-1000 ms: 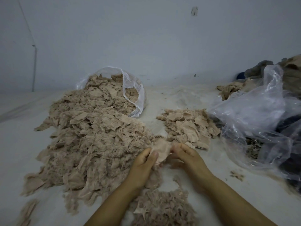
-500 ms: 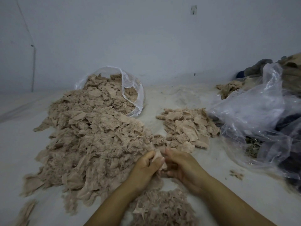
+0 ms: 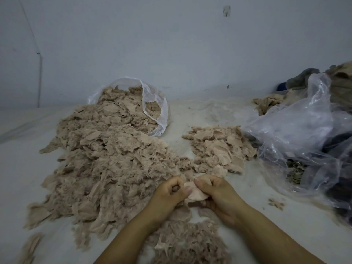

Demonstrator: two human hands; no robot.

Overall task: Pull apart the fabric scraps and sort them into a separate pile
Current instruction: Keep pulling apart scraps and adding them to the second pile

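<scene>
Hands | our left hand (image 3: pixel 170 191) and right hand (image 3: pixel 217 193) both pinch one scrap (image 3: pixel 194 193), low between big pile (image 3: pixel 106 161) and sorted pile (image 3: pixel 219 149) | risk: uneven tug tears it, or loose fluff drops back among unsorted stuff.

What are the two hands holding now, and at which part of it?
Both hold one pinkish fabric scrap. The left hand pinches its left edge between thumb and curled fingers; the right hand grips its right side.
</scene>
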